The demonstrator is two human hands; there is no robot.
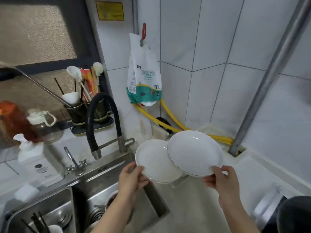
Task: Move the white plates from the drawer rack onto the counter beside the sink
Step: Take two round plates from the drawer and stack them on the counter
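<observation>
Your left hand (133,178) and right hand (222,179) reach forward over the counter (193,207) beside the sink (104,185). Each pinches a white plate's near rim, thumb on top: left plate (154,161), right plate (195,153) overlapping it.

- A white and teal bag (144,76) hangs from a red hook (143,33) on the tiled wall. It carries two small dark Chinese characters near its upper left and a larger teal line of Chinese characters, the last two of which look like "抹布"; the smaller print below is too blurred to read.
- A yellow notice (109,10) on the wall has rows of small print and what looks like a square code; none is legible.
- A white box (40,169) beside the sink bears a round dark emblem with lines of tiny print, unreadable.
</observation>
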